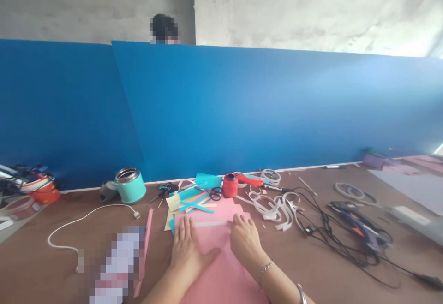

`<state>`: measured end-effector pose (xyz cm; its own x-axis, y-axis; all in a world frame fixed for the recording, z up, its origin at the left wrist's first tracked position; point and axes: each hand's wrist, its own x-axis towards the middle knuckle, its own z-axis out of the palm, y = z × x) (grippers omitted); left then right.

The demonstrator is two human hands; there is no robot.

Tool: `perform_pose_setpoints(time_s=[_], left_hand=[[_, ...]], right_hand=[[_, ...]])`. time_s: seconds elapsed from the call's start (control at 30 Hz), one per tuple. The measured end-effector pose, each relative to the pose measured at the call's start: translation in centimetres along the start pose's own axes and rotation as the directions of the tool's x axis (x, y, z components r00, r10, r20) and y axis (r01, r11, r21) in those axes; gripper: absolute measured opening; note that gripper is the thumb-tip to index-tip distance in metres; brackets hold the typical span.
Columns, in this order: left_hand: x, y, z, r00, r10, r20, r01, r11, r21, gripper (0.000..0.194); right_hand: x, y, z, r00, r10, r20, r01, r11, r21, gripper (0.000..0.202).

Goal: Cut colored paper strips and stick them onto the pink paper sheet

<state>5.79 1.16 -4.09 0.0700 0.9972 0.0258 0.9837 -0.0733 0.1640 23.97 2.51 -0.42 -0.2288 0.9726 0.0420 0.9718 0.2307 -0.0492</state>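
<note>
Sheets of pink paper (221, 278) lie in front of me on the brown table. My left hand (188, 248) rests flat on their left side, its fingers stretched out and the thumb spread. A narrow white strip (212, 223) runs across the pink paper between my two hands. At the strip's right end, my right hand (245, 237) is closed with its fingers curled; its fingertips are partly hidden. Just beyond the paper are blue and yellow paper strips (197, 206), a pair of black scissors (216, 194) and a red hair-dryer-like tool (231, 185).
Curled white strips (266, 207) lie to the right, near black cables (325, 225) and a blue glue gun (365, 235). A teal flask (130, 188) and a white cable (51, 239) are on the left. Behind a blue partition (242, 110) a person's head (164, 28) shows.
</note>
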Motion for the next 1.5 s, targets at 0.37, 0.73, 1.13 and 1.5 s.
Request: perform_pose_setpoints(time_s=[0.37,0.73,1.13,1.5], left_hand=[[-1.8,-0.1,0.7,0.909,0.354,-0.219,-0.346,0.935,0.078,0.048],[-3.6,0.3,1.8,0.894,0.372,-0.252,-0.361,0.928,0.088,0.052],[-3.7,0.3,5.0,0.848,0.363,-0.385,-0.34,0.932,0.128,0.057],[-3.7,-0.4,4.9,0.859,0.398,-0.323,-0.38,0.917,0.12,0.056]], right_hand=[[0.6,2.5,0.1,0.995,-0.044,-0.085,0.05,0.997,0.066,0.025],[0.8,-0.4,-2.4,0.97,-0.169,-0.177,0.225,0.897,0.38,0.021],[5.5,-4.9,1.3,0.96,-0.266,-0.086,0.276,0.86,0.429,0.013],[5.7,-4.8,1.2,0.959,-0.28,-0.054,0.273,0.85,0.45,0.013]])
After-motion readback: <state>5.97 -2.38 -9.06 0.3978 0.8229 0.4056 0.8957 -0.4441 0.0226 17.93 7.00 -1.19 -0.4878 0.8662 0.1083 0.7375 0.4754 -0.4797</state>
